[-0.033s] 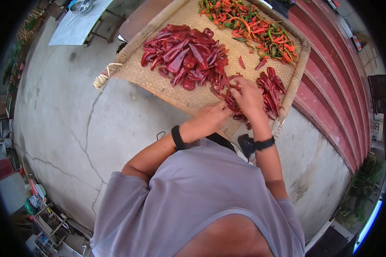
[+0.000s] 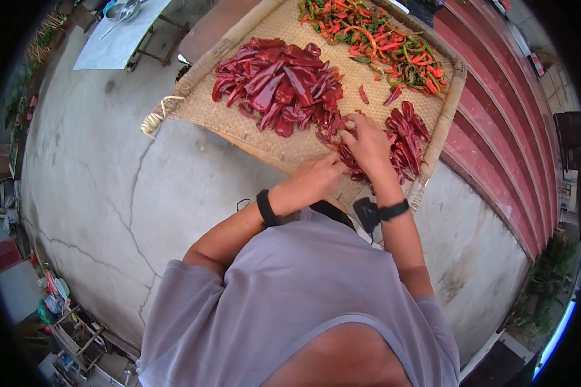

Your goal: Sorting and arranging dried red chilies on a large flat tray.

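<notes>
A woven tray (image 2: 226,124) with a raised rim holds three kinds of heaps. The large pile of glossy dark red chilli peppers (image 2: 281,84) lies left of my hands, and a smaller pile of dark red peppers (image 2: 408,135) lies to their right. Shrivelled dark red peppers (image 2: 329,124) lie between the two. Over these my right hand (image 2: 370,147) reaches down, fingers bent and closed in among them. My left hand (image 2: 313,178) is beside it at the tray's near edge, fingertips pinched together. Whatever either hand's fingertips hold is hidden. Both wrists wear black bands.
Small red, orange and green chillies (image 2: 381,42) cover the tray's far right. Red steps (image 2: 490,122) rise at the right. A pale table (image 2: 119,39) with a metal bowl stands far left. A cluttered wooden rack (image 2: 77,332) is at the lower left on the cracked concrete floor (image 2: 90,187).
My right hand has shifted slightly to the left, and its wrist with it. My left hand has barely moved. The pepper piles look the same.
</notes>
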Demonstrator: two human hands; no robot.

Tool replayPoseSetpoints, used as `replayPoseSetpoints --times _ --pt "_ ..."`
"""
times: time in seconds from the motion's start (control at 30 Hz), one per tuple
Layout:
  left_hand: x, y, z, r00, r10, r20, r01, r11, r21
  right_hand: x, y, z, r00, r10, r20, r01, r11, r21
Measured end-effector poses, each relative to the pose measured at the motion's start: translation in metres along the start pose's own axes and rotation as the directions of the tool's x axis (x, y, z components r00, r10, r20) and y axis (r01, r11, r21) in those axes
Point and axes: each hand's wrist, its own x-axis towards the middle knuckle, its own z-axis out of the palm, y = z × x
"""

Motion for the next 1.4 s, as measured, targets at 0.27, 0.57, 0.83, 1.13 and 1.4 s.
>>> replayPoseSetpoints --times 0.27,0.57,0.83,1.13,1.4 --pt "-0.01 -0.008 -0.004 0.999 -0.034 -0.015 0.034 0.998 0.045 0.023 -0.025 0.035 0.972 0.204 0.119 -0.2 0.979 -0.044" --pt "-0.013 -0.023 -0.007 0.997 -0.012 -0.082 0.002 0.993 -0.119 0.005 0.032 0.005 0.98 0.185 0.068 -0.196 0.944 0.265" --pt "0.015 -0.018 -0.016 0.918 -0.347 -0.19 0.376 0.916 0.144 -0.016 0.023 -0.061 0.923 0.374 0.09 -0.369 0.927 -0.067" --pt "0.034 -0.022 0.009 0.974 -0.225 0.035 0.211 0.951 0.225 -0.021 0.032 -0.049 0.959 0.283 0.025 -0.278 0.953 -0.117" --pt "0.025 -0.019 0.038 0.999 -0.034 -0.038 0.04 0.985 0.166 0.001 0.01 -0.002 0.99 0.116 0.075 -0.107 0.989 -0.106"
